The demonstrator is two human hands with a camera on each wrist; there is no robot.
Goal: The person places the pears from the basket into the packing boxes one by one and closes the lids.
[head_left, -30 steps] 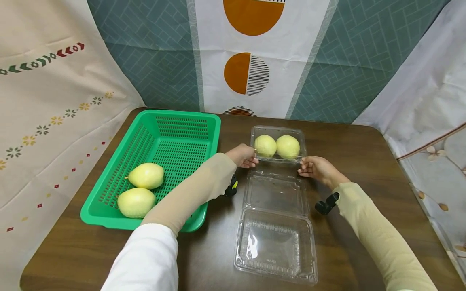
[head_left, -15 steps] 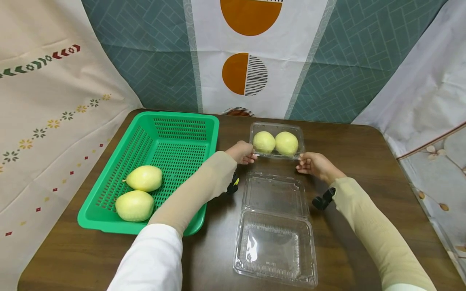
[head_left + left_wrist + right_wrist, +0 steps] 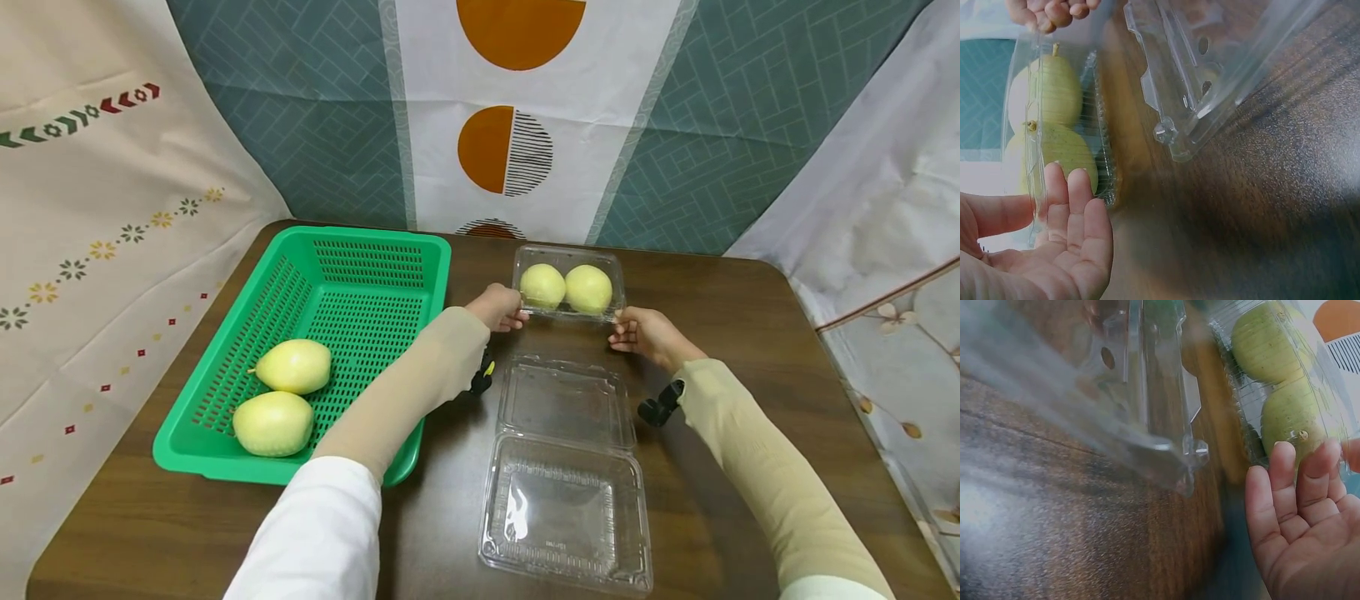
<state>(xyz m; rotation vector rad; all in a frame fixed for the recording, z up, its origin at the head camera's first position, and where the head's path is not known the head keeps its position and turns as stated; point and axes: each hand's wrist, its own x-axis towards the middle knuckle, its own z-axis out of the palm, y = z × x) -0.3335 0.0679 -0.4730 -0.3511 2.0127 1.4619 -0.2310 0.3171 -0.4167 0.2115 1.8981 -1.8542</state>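
A closed clear plastic clamshell (image 3: 568, 312) with two pale yellow-green pears (image 3: 588, 289) inside sits at the back of the table. My left hand (image 3: 501, 308) pinches its near left corner; in the left wrist view the thumb (image 3: 1004, 214) and fingers lie on either side of the rim. At the near right corner, my right hand (image 3: 643, 335) pinches the rim, its fingers (image 3: 1282, 465) along the front wall in the right wrist view. Nearer me lies a second clamshell (image 3: 566, 512), opened flat with nothing in it, its lid half toward the back.
On the left stands a green plastic basket (image 3: 438, 287) with slotted walls, holding two more pears (image 3: 292, 367) near its front left. My left forearm passes over its right rim. Patterned cloth (image 3: 315, 142) hangs behind the wooden table (image 3: 720, 308).
Both hands have moved the filled clamshell a little farther back, away from the opened one. The opened clamshell and the basket's pears stay put. The head view has shifted slightly.
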